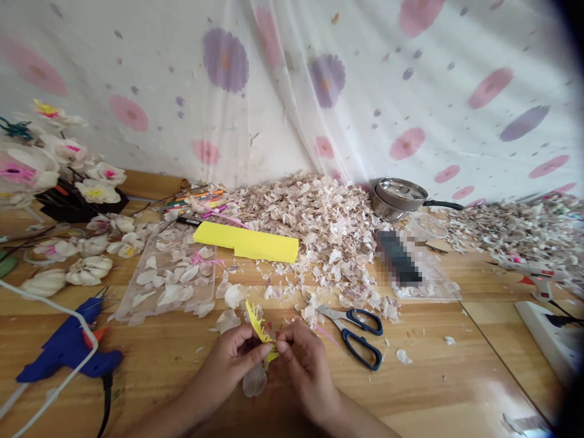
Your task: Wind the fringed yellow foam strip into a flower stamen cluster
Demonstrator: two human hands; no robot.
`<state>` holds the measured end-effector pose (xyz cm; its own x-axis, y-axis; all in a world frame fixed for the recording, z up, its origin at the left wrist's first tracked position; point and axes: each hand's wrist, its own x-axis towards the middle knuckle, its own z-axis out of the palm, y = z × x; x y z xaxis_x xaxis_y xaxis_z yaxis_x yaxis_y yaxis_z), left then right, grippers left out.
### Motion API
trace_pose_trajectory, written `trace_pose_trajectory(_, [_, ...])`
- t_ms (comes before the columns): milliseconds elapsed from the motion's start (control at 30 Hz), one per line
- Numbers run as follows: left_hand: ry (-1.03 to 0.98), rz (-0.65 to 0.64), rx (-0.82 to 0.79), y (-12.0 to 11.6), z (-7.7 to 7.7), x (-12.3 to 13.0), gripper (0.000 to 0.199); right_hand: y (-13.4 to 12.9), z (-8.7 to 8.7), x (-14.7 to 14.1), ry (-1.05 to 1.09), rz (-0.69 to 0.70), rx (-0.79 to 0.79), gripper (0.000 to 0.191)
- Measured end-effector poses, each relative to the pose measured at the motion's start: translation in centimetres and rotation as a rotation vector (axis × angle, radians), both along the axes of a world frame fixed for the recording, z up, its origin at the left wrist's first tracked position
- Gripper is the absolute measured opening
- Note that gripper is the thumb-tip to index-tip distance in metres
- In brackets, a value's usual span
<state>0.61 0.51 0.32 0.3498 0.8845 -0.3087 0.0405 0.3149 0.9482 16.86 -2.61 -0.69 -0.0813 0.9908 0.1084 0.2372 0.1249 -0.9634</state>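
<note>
A narrow yellow strip (pixel 256 319) with a fringed edge is pinched between my two hands, low in the middle of the view. My left hand (pixel 244 353) grips it from the left, thumb against its lower part. The fingertips of my right hand (pixel 303 359) are closed on its lower right end. One pale, translucent petal (pixel 254 382) shows just below the fingers; whether a hand touches it I cannot tell. Scissors (pixel 349 328) with dark blue handles lie right of my right hand, blades partly apart. Beyond the hands rests a larger yellow sheet (pixel 246 241).
A big heap of dry petals (pixel 310 213) covers the back middle. At left are a blue glue gun (pixel 68 344), garlic bulbs (pixel 89 269) and white artificial flowers (pixel 98 182). Metal pans (pixel 396 198), a white glue gun (pixel 541 277) and a power strip (pixel 547 340) stand right.
</note>
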Motion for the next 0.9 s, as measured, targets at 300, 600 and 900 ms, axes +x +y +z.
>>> trace_pose_trajectory(300, [-0.041,0.034,-0.005,-0.05,0.42,0.19,0.022,0.02,0.38,-0.35,-0.054,0.033,0.064,0.018])
trace_pose_trajectory(600, [-0.020,0.087,0.044,-0.28,-0.01,0.15,0.022,0.01,0.71,-0.43,-0.158,0.072,0.070,0.009])
trace_pose_trajectory(900, [0.041,0.113,0.066,-0.34,-0.08,0.16,0.025,0.18,0.83,-0.17,-0.021,0.028,0.040,0.013])
